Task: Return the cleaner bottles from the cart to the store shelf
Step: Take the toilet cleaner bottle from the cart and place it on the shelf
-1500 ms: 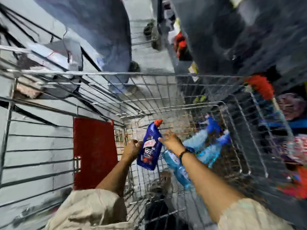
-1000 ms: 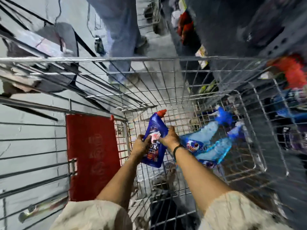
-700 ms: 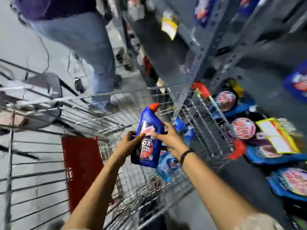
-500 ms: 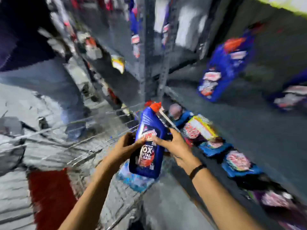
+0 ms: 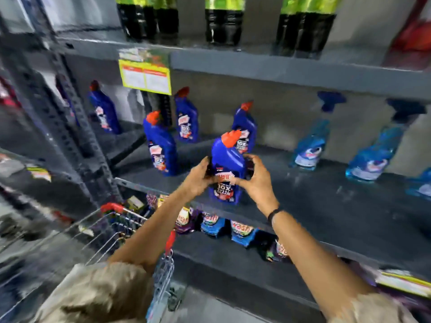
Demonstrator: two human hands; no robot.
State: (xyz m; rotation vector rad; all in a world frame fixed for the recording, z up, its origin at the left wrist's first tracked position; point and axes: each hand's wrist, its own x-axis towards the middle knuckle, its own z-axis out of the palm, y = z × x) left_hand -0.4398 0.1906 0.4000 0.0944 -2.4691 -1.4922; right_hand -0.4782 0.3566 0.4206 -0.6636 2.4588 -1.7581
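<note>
Hands frame one dark blue bottle (image 5: 227, 167) with an orange cap: the left hand (image 5: 200, 177) grasps its left side and the right hand (image 5: 257, 181) grasps its right side, thumbs meeting across the label. The bottle stands upright at the front edge of the grey shelf (image 5: 326, 201); whether its base touches the shelf cannot be told.

Four more dark blue bottles of the same kind stand on that shelf. One (image 5: 161, 145) is near the front edge, to the left of the held one. Two stand further back, one (image 5: 186, 116) behind the left bottle and one (image 5: 246, 127) just behind the held one. The fourth (image 5: 105, 108) is at the far left, beyond the upright post.

Two pale blue spray bottles (image 5: 311, 141) (image 5: 375, 150) stand along the back edge to the right, well apart from each other; a third pale blue shape is cut off at the right edge of the view.

Dark bottles with green labels (image 5: 224, 17) stand on the shelf above, and a yellow tag (image 5: 145, 75) hangs from its front edge.

Wire cart (image 5: 121, 229) with red corners sits low at the left, below the forearms. Pouches (image 5: 241, 231) lie on the shelf below.
</note>
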